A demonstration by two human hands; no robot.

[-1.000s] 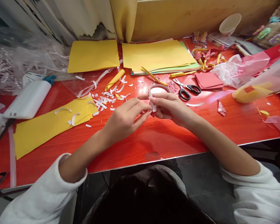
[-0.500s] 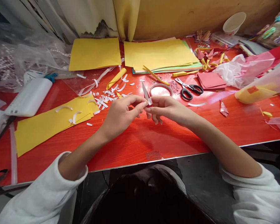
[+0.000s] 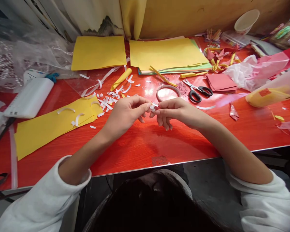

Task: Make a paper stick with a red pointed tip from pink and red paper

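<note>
Between my two hands is a small folded piece of paper [image 3: 154, 105], white with a bit of red at its right side. My left hand [image 3: 127, 114] pinches its left side between thumb and forefinger. On the right side, the thumb and forefinger of my right hand [image 3: 175, 111] close on the same piece, with the other fingers hanging loosely below. Much of the paper is hidden by the fingertips. Just beyond the hands lie a roll of tape [image 3: 168, 93] and black-handled scissors [image 3: 199, 91]. White paper scraps [image 3: 108, 102] are scattered beyond my left hand.
Yellow sheets [image 3: 99, 53] and a stack of coloured paper [image 3: 168, 54] lie at the back of the red table [image 3: 135, 145]. Yellow strips [image 3: 45, 125] and a white device [image 3: 30, 98] are on the left. Red paper squares [image 3: 221, 83] and a plastic cup [image 3: 246, 22] are on the right.
The paper piece stood up as a long point between my fingers before; now only a short white part shows there. Both hands stay pinched on it in nearly the same place.
</note>
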